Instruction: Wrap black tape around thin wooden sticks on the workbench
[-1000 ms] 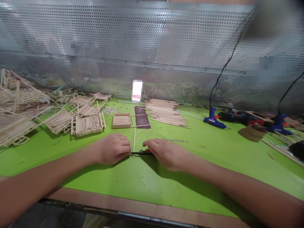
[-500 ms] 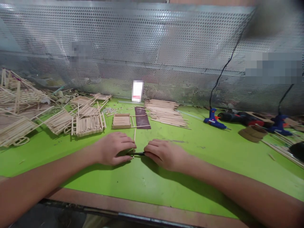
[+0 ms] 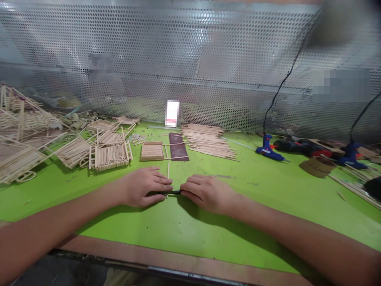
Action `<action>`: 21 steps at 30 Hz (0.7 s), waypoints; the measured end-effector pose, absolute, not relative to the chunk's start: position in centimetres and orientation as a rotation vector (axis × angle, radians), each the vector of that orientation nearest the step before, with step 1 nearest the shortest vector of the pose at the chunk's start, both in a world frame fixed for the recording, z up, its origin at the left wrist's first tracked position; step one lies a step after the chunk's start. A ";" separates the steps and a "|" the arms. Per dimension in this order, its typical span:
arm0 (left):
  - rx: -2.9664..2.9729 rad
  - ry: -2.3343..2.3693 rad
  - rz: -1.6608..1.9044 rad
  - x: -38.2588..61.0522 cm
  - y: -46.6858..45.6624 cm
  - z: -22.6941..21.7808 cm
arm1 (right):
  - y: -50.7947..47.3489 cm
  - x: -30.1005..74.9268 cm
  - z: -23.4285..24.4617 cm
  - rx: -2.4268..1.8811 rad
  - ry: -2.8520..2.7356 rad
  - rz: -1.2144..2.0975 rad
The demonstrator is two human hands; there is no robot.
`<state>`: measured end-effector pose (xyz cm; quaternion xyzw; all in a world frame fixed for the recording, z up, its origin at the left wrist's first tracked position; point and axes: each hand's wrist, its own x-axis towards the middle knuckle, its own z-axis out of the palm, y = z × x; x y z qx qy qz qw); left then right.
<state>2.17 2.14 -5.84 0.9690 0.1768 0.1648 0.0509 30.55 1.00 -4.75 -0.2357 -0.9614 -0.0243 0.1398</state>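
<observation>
A thin wooden stick (image 3: pixel 168 170) lies on the green table in front of me, pointing away. My left hand (image 3: pixel 145 186) presses on it from the left, with fingertips and thumb around its near part. From the right, my right hand (image 3: pixel 205 192) grips a slim dark knife (image 3: pixel 176 192) that crosses the stick near its close end. The tip of the knife runs under my left fingers and is partly hidden. A small pale stick end (image 3: pixel 167 196) shows just below the blade.
Beyond my hands are a small stick-built tray (image 3: pixel 152 151), a brown sheet (image 3: pixel 178 147) and a pile of sticks (image 3: pixel 208 141). Several stick models (image 3: pixel 110 157) crowd the left. Blue glue guns (image 3: pixel 269 150) and a brown ring (image 3: pixel 317 166) stand right. A perforated metal screen (image 3: pixel 190 59) closes the back.
My left fingers have spread slightly and shifted a little to the right along the blade. My right hand and the knife have hardly moved.
</observation>
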 end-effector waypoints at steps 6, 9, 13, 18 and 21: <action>2.928 0.570 0.470 1.9 2.2 -5.9 | 0.9 30.1 -4.5 -0.663 -2.824 -0.097; 2.872 0.504 0.505 1.8 2.5 -6.0 | 0.8 29.9 -4.5 -0.657 -2.844 -0.095; 2.824 0.512 0.533 1.6 2.6 -6.2 | 0.7 29.7 -4.4 -0.659 -2.842 -0.098; 2.827 0.528 0.554 1.6 2.5 -6.2 | 0.7 29.8 -4.4 -0.704 -2.859 -0.133; 2.835 0.541 0.538 1.5 2.5 -6.2 | 0.7 30.0 -4.5 -0.702 -2.871 -0.151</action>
